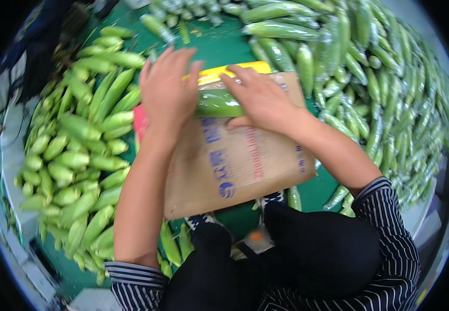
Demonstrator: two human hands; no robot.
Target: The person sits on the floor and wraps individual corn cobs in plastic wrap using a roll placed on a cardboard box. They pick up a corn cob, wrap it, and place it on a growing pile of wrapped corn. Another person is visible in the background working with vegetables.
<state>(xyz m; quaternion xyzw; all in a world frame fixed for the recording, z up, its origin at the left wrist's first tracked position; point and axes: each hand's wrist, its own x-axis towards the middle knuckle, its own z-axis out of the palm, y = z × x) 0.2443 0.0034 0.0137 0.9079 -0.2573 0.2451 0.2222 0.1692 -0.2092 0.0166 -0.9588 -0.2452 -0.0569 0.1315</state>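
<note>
An ear of corn in its green husk (pixel 218 103) lies crosswise on a printed brown cardboard sheet (pixel 232 163). Shiny clear film covers the ear. My left hand (pixel 167 87) is over its left end, blurred, fingers pointing away from me; whether they grip is hidden. At the right end, my right hand (pixel 265 97) straddles the ear, with fingers on the far side and thumb on the near side. Just beyond the ear runs a yellow strip (pixel 253 68), partly behind my fingers, with clear film beside it. A pink-red piece (pixel 139 121) shows by my left wrist.
Husked-green corn ears without visible film (pixel 73 159) are heaped on the left. Film-wrapped ears (pixel 380 93) form a large pile on the right. More wrapped ears (pixel 193 9) lie at the far side. Loose ears (pixel 170 243) rest on the green floor (pixel 224 37) near my shoes.
</note>
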